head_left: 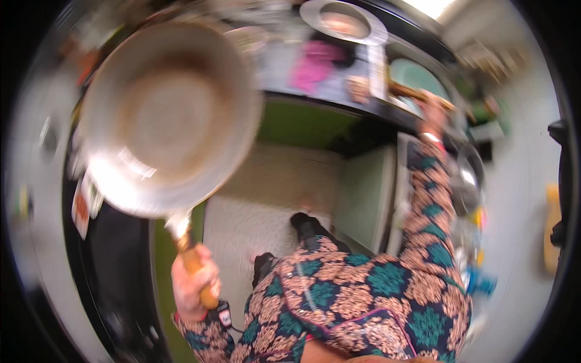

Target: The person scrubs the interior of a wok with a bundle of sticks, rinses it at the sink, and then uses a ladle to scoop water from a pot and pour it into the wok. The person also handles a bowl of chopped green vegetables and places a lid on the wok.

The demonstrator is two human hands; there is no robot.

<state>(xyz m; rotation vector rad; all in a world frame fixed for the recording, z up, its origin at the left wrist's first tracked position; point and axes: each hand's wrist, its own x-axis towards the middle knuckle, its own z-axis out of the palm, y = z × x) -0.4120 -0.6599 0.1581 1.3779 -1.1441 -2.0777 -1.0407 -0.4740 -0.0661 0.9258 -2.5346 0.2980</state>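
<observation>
My left hand is closed round the wooden handle of a large, round metal frying pan. The pan is raised at the left, its hollow inside facing the view, with brownish marks on the bottom. Far to the right, my right hand is stretched out over the counter, its fingers around a brown wooden rod. Motion blur hides the rod's exact kind. It lies across a pale green round dish.
A wide-rimmed metal vessel and a pink cloth are on the far counter. A metal bowl stands along the right. Below the counter, a pale cabinet door sticks out above the floor.
</observation>
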